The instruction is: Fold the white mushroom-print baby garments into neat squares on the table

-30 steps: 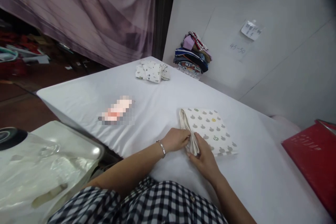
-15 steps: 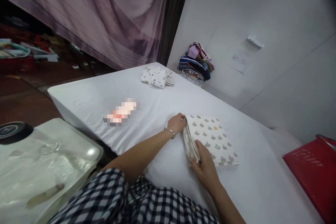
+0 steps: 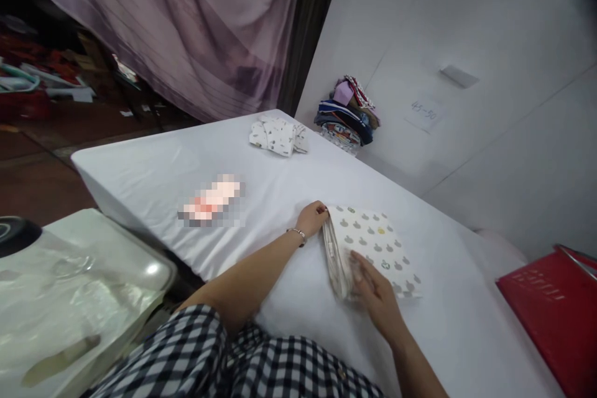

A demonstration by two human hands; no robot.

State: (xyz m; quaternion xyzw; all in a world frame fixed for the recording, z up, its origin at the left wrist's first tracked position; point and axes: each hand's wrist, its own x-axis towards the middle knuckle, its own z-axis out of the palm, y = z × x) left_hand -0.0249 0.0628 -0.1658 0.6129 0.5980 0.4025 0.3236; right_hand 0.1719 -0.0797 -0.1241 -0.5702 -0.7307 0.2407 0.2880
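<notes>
One handwritten wall label (image 3: 423, 112) reads "45-50". On the white tablecloth (image 3: 459, 261), the left hand (image 3: 311, 219) pinches the folded printed cloth (image 3: 373, 238) at its far-left corner; whether the right hand (image 3: 377, 295), blurred over the near edge, grips cannot be told.

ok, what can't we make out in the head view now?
All head view:
Right hand: motion blur hides whether it touches the folded grey-print cloth.
Pixelated item: pixelation hides what it is.
Red object: cut off by right edge.
Upper wall note: angle hides any writing.
</notes>
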